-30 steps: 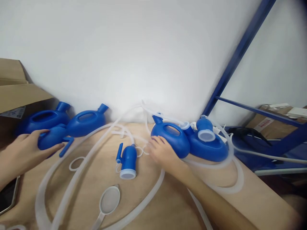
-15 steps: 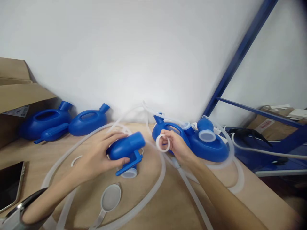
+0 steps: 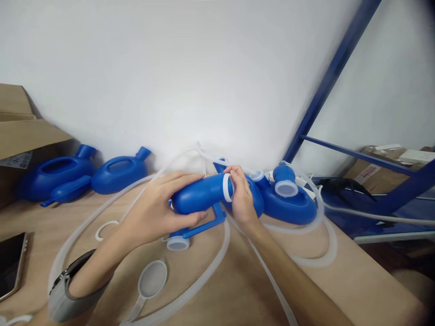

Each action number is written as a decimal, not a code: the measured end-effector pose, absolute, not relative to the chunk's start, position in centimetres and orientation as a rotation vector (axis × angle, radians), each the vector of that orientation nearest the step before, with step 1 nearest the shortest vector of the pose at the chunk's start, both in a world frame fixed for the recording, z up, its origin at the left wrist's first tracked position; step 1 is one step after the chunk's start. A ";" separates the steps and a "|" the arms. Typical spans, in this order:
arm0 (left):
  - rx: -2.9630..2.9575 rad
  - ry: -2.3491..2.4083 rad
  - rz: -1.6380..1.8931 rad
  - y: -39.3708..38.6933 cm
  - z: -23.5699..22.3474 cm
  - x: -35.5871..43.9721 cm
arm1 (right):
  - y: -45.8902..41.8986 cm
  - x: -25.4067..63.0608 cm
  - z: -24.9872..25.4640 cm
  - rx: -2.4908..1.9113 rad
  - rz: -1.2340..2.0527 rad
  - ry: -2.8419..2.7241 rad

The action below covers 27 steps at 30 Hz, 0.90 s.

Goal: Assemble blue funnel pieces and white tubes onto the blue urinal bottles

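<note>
My left hand [image 3: 158, 206] is wrapped round the rounded end of a blue plastic urinal bottle [image 3: 199, 194], held tilted above the table with its mouth to the right. At that mouth my right hand [image 3: 242, 197] grips a white ring [image 3: 227, 188], which sits around the rim. An angled blue handle [image 3: 205, 225] hangs under the bottle. Below it on the table is a smaller blue piece with a whitish cap [image 3: 178, 243]. A round translucent cap with a strap [image 3: 152, 278] lies nearer me, and another white ring [image 3: 106, 230] lies left of my left hand.
Blue bottles [image 3: 118, 174] stand along the wall at left, beside a cardboard box [image 3: 30, 131]. More capped blue bottles [image 3: 290, 206] stand at right. Translucent hoses [image 3: 204, 287] loop across the table. A phone [image 3: 12, 262] lies at left; a blue metal frame [image 3: 335, 79] rises at right.
The bottle has moved right and the white ring has come onto its mouth, with my right hand now at the rim. The two hands are closer together.
</note>
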State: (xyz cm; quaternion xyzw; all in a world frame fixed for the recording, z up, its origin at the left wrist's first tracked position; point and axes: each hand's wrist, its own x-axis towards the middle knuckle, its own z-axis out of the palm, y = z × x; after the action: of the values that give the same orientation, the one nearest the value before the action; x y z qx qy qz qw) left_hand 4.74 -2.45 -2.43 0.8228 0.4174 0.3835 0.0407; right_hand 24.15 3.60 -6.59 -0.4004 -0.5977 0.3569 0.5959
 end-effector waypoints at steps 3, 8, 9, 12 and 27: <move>2.506 1.265 1.210 -2.4 -2.6 4.2 | 3.4 24.4 -6.8 -0.925 0.854 -1.431; 2.527 1.175 1.171 -2.4 -2.6 3.5 | 2.8 24.8 -6.6 -0.886 1.018 -1.435; 2.534 1.167 1.166 -2.4 -2.5 3.4 | 2.7 24.9 -6.5 -0.874 1.009 -1.457; 2.552 1.136 1.179 -2.5 -2.5 3.1 | 2.6 25.2 -6.0 -0.849 0.950 -1.514; 2.456 1.086 1.196 -2.1 -2.9 3.3 | 2.0 25.9 -7.1 -0.884 0.383 -1.629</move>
State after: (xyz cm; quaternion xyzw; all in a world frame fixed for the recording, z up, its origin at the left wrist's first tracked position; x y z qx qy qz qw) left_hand 3.35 -2.06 -2.87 0.8313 0.3675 0.4046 0.1008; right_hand 25.94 2.04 -7.08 -0.3788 -0.6984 0.1641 0.5846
